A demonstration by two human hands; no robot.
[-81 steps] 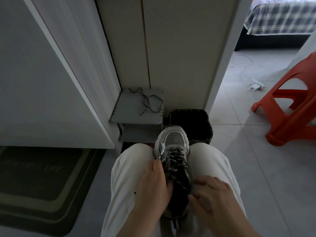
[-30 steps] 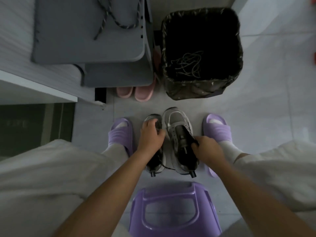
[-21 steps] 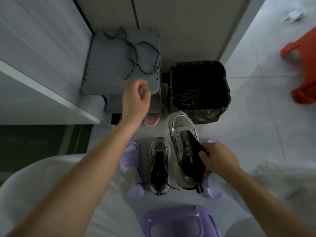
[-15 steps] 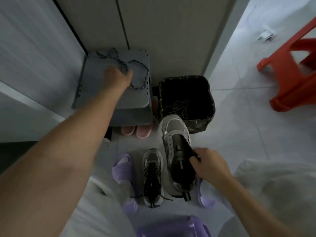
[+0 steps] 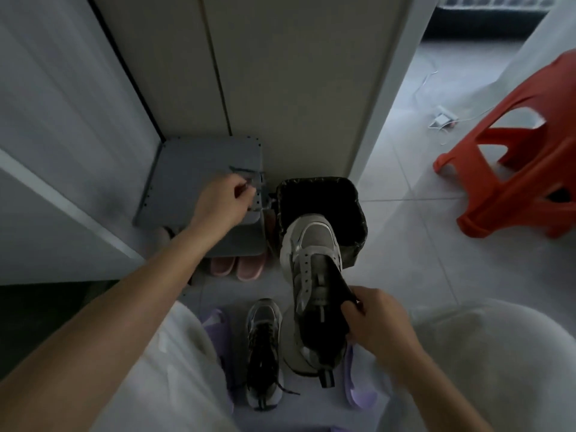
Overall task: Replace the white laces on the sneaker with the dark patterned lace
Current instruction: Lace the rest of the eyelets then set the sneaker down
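Sneaker (image 5: 311, 275), head view: eyelets look empty, held off the floor by the right hand (image 5: 377, 319), fingers pinching the dark tongue or collar edge. Toe points away from the person, over the near rim of the black bin (image 5: 355, 198). Long axis runs near-to-far, heel toward the lap. Left hand (image 5: 221, 204) is curled round the dark patterned lace (image 5: 249, 176) on the grey shelf (image 5: 187, 182); blurred there. Second sneaker (image 5: 263, 347) sits on the floor, dark-laced. Risks: the lace may snag on the shelf edge if yanked, and the thin pinch could let the toe drop into the bin.
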